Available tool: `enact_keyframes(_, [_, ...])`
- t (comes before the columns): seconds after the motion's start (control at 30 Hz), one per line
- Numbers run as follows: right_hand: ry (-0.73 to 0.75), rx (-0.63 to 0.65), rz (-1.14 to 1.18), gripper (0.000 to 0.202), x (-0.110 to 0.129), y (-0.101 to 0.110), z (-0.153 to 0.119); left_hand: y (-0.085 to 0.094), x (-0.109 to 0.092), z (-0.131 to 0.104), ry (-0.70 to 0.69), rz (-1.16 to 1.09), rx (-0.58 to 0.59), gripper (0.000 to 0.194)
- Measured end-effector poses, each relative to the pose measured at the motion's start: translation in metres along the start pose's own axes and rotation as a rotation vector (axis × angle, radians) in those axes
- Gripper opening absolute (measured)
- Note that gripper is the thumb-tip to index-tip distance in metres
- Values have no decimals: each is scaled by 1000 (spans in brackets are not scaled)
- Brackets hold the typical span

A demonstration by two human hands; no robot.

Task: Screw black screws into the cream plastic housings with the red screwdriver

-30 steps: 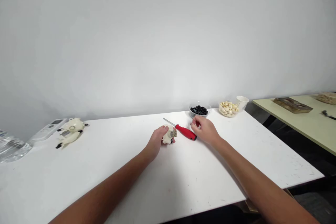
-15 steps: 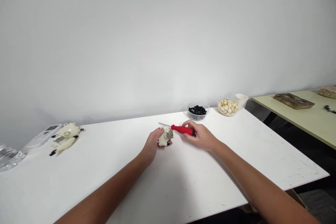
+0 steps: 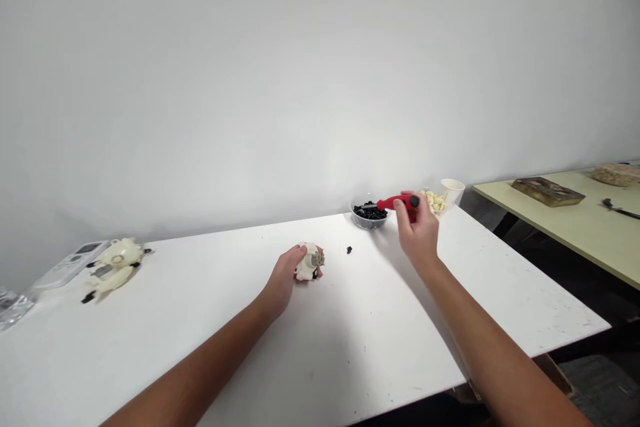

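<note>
My left hand (image 3: pixel 289 268) is closed around a cream plastic part (image 3: pixel 306 268) with a greyish-brown toothed piece on its right side and a black bit underneath. It is held just over the white table. Out to the right, my right hand (image 3: pixel 419 230) grips a screwdriver (image 3: pixel 395 203) by its red handle. The metal shaft points left and reaches over a clear bowl (image 3: pixel 369 223) of small black pieces (image 3: pixel 367 211); whether the tip touches them I cannot tell. One loose black piece (image 3: pixel 349 250) lies on the table between the hands.
Behind my right hand stand a bowl of cream-coloured pieces (image 3: pixel 437 201) and a white cup (image 3: pixel 453 191). At left lie more cream plastic parts (image 3: pixel 120 255), a white remote (image 3: pixel 71 264) and clear plastic wrap (image 3: pixel 14 308). A second, greenish table (image 3: pixel 565 227) holds a flat block (image 3: pixel 547 191).
My right hand has carried the screwdriver away from the cream part, right and up to the bowl of black pieces. A loose black piece now shows on the table. My left hand keeps its hold.
</note>
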State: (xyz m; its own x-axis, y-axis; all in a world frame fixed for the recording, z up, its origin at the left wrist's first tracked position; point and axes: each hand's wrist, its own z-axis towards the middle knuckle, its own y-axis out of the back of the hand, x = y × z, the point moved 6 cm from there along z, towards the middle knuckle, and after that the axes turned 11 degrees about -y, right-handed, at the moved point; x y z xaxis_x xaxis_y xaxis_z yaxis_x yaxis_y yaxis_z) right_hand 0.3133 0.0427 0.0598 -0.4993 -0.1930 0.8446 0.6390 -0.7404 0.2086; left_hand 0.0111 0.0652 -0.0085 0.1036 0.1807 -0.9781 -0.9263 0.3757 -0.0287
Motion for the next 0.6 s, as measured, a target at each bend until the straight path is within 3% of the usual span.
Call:
enact_keyframes(0.13, [-85,140,-150,37,-13,-20,-4,1,-1,0,-9,1,-3,49])
enact_keyframes(0.3, [-219,208,46,45,-28,-29,-2,1,-1,0,-11,4,11,49])
enact_keyframes(0.6, [-316,-138,405,38,-36,4,14,2,2,1,-4,-3,-18,50])
